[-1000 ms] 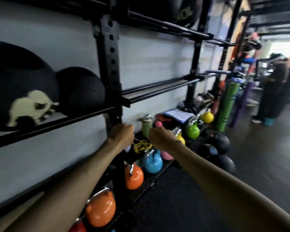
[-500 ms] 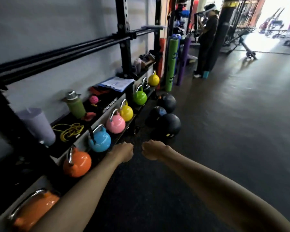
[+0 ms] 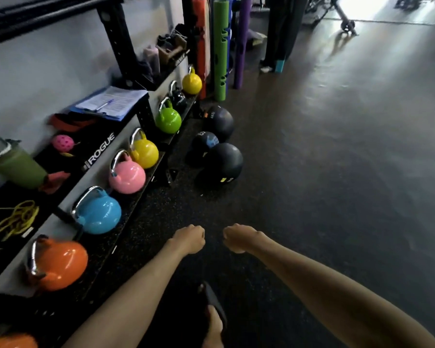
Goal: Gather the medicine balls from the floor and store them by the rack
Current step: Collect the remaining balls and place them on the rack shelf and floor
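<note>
Three black medicine balls lie on the dark floor beside the rack [image 3: 141, 114]: the nearest one [image 3: 225, 163], a smaller one with a blue mark [image 3: 206, 143] behind it, and a farther one [image 3: 219, 119]. My left hand [image 3: 190, 238] and my right hand [image 3: 237, 237] hang side by side in front of me, well short of the balls. Both are curled into loose fists and hold nothing.
Coloured kettlebells line the rack's bottom shelf: orange [image 3: 58, 263], blue [image 3: 98, 213], pink [image 3: 127, 175], yellow [image 3: 145, 151], green [image 3: 168, 119]. A green bottle [image 3: 14, 165], clipboard [image 3: 111, 101] and yellow cord [image 3: 13, 222] sit above. Upright foam rollers [image 3: 221, 46] and a person's legs [image 3: 279, 33] stand farther along.
My view has swung down from the rack's upper shelves to the floor. Both hands dropped away from the rack upright and now hang lower, nearer the floor balls.
</note>
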Action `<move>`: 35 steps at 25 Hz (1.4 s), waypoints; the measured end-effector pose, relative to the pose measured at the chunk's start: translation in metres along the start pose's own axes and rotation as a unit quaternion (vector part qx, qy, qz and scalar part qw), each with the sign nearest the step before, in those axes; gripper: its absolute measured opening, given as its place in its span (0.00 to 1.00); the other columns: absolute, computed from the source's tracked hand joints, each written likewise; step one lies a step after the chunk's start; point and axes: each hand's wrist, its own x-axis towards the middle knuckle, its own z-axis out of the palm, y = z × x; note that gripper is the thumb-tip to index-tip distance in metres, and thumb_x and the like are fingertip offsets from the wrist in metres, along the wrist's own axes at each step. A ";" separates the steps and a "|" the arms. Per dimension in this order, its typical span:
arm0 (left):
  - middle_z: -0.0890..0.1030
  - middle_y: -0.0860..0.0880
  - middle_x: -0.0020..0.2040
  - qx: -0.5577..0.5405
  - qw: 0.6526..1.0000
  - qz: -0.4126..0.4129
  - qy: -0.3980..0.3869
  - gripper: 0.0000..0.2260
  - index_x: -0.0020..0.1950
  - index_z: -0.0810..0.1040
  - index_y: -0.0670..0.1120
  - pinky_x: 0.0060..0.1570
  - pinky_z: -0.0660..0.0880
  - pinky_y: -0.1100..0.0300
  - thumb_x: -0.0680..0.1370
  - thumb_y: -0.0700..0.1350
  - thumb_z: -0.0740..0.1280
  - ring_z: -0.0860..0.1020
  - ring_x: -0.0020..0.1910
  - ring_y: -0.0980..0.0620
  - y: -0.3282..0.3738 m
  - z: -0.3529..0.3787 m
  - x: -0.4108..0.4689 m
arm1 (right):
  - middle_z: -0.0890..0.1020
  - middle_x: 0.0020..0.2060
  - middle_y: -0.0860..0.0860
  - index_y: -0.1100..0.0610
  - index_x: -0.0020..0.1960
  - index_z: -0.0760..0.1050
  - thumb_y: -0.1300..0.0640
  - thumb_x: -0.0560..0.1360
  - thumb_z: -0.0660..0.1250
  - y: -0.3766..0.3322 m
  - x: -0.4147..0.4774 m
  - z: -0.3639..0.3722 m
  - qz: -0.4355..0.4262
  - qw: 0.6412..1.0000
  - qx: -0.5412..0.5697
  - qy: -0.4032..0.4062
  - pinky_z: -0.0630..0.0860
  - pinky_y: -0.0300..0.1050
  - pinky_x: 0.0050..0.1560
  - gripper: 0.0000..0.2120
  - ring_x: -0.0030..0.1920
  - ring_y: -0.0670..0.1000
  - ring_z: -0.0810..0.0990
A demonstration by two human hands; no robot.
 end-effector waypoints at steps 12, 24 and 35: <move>0.76 0.45 0.64 0.018 0.994 0.057 -0.091 0.14 0.66 0.75 0.48 0.59 0.74 0.49 0.83 0.49 0.58 0.77 0.59 0.45 0.029 -0.102 0.233 | 0.81 0.55 0.57 0.60 0.64 0.74 0.56 0.84 0.57 0.114 0.151 -0.114 0.084 0.994 0.059 -0.022 0.73 0.48 0.43 0.13 0.53 0.56 0.82; 0.76 0.45 0.64 -0.012 0.992 0.008 -0.129 0.13 0.63 0.77 0.50 0.58 0.74 0.49 0.81 0.48 0.58 0.77 0.59 0.44 0.069 -0.200 0.461 | 0.80 0.59 0.58 0.58 0.64 0.74 0.54 0.83 0.57 0.260 0.369 -0.227 0.041 0.993 0.089 -0.062 0.77 0.52 0.50 0.15 0.57 0.59 0.81; 0.78 0.45 0.63 -0.130 0.983 -0.069 -0.112 0.14 0.64 0.77 0.50 0.60 0.74 0.49 0.82 0.48 0.58 0.77 0.61 0.42 0.098 -0.288 0.645 | 0.82 0.55 0.58 0.61 0.59 0.76 0.60 0.81 0.56 0.362 0.547 -0.343 -0.023 0.990 0.051 -0.128 0.74 0.49 0.45 0.13 0.54 0.60 0.82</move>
